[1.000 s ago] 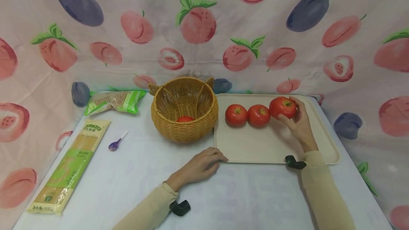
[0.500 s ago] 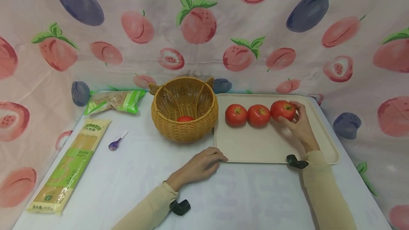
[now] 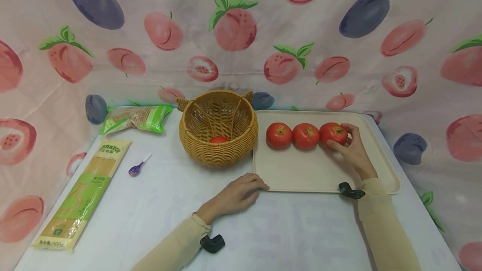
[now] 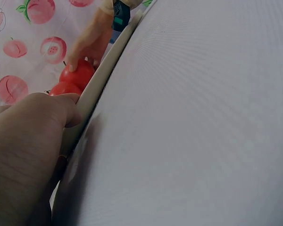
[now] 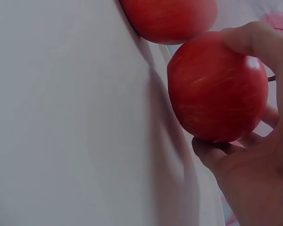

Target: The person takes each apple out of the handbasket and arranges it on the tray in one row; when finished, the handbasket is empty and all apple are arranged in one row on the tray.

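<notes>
My right hand (image 3: 354, 150) grips a red apple (image 5: 217, 89) between thumb and fingers, low over the right half of the beige tray (image 3: 297, 172). To its left in the head view, a middle apple (image 3: 306, 136) and a left apple (image 3: 279, 135) sit in a row with it. The held apple comes right up against the middle one. My left hand (image 3: 238, 193) lies palm down on the table, its fingertips at the tray's near left corner. In the left wrist view its thumb (image 4: 68, 109) overlaps the tray's edge.
Left of the tray stands a wicker basket (image 3: 216, 156) with a red fruit (image 3: 218, 140) inside, mostly hidden. Farther left lie a lollipop (image 3: 136, 169), a spaghetti packet (image 3: 80, 195) and a green-ended bag (image 3: 135, 119). A fruit-print cloth (image 3: 233, 70) hangs behind.
My right hand has lowered the apple toward the tray, bringing it nearer and level with the other two. The left hand has stayed in place.
</notes>
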Motion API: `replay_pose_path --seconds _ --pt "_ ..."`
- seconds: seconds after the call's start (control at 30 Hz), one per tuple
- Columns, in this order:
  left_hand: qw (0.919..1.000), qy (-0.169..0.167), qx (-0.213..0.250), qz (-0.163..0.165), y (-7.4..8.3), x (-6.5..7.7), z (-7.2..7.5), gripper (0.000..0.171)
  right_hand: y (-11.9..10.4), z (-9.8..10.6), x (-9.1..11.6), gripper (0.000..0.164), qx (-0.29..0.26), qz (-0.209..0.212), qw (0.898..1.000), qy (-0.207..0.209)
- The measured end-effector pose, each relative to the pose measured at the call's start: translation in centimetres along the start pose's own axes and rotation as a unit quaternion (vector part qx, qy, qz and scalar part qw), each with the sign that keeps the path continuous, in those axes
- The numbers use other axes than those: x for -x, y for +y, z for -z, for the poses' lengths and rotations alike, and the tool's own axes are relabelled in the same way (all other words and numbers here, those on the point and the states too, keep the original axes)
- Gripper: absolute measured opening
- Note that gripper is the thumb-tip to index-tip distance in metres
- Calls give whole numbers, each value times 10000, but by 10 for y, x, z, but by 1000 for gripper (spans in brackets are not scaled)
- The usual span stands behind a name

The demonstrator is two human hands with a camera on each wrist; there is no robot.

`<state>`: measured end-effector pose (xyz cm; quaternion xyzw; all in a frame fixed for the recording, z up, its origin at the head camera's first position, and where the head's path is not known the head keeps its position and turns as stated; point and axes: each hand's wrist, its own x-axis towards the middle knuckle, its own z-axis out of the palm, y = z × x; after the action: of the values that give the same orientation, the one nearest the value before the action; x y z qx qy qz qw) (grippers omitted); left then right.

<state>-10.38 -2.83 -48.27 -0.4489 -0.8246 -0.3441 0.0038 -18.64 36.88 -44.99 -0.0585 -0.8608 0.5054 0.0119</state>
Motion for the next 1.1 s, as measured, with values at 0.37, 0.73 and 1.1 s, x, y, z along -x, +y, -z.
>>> replay_pose_path --seconds 0.37,0.73,1.1 --pt "10000 15 37 -7 -1 1 -4 30 4 2 1 89 301 -124 9990 -305" --pt "10000 30 -29 -47 0 0 0 30 -5 2 -7 77 13 543 9985 2" --pt "10000 -34 -66 -1 -1 1 0 29 -66 -5 -3 42 -426 2125 9759 271"
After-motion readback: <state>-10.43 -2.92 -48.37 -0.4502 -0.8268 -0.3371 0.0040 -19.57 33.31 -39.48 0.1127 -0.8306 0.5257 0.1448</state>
